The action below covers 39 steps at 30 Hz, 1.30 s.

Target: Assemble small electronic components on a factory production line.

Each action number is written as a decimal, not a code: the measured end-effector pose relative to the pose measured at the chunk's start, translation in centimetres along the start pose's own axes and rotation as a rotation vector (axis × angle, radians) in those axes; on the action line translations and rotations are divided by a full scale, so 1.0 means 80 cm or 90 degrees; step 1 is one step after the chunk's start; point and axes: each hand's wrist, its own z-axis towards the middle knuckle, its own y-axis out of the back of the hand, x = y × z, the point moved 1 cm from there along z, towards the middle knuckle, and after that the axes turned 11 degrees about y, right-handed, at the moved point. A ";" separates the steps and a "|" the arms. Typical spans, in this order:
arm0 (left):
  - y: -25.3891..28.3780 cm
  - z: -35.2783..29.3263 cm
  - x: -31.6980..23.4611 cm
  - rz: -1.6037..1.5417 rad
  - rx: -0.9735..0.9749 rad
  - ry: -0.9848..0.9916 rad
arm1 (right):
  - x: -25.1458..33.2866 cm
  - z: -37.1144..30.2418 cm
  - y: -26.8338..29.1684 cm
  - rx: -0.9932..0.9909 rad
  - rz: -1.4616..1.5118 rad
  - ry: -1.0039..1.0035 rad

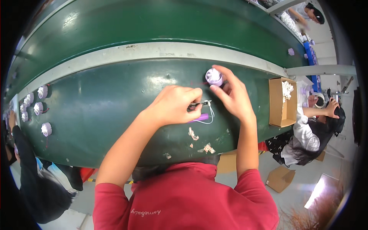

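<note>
Green bench (126, 88) spans my station. Cardboard box (276, 102) stands at the right with white bits (287, 90) in it, probably parked there so they sit within easy reach but off my working spot.

My left hand (174, 105) is closed, fingertips pinching a slim dark piece (197, 104); I'd judge the tight pinch keeps it steady. My right hand (234, 96) is half-curled, thumb and forefinger parted only by the width of the lilac cup (214, 76) they flank and seem to grip, likely to stop it rolling or turning.

Cup sits over the bench, ahead and right of my left hand. White swirl faces up; round and squat, it has no clear long axis across the bench. Thin red wire (199, 82) trails left from it.

Purple bar (201, 118) lies just below my left fingers, long axis mostly left to right, right end slightly farther from me. Dark piece runs nearly parallel, white-tipped end pointing right. White cable (212, 117) loops from that tip back to the bar.
</note>
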 end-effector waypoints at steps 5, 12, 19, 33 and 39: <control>0.009 0.000 -0.002 0.024 0.016 0.025 | -0.010 -0.014 0.024 -0.049 -0.174 -0.013; 0.011 0.004 0.007 0.075 -0.141 0.102 | 0.007 -0.031 -0.015 -0.224 -0.119 0.098; -0.003 0.006 0.006 0.102 -0.196 0.128 | -0.002 -0.020 -0.068 -0.251 -0.138 0.104; -0.007 0.005 0.001 0.096 -0.188 0.134 | -0.008 -0.018 -0.071 -0.250 -0.066 0.212; -0.009 0.005 0.005 0.080 -0.199 0.130 | -0.004 -0.016 -0.074 -0.281 -0.061 0.178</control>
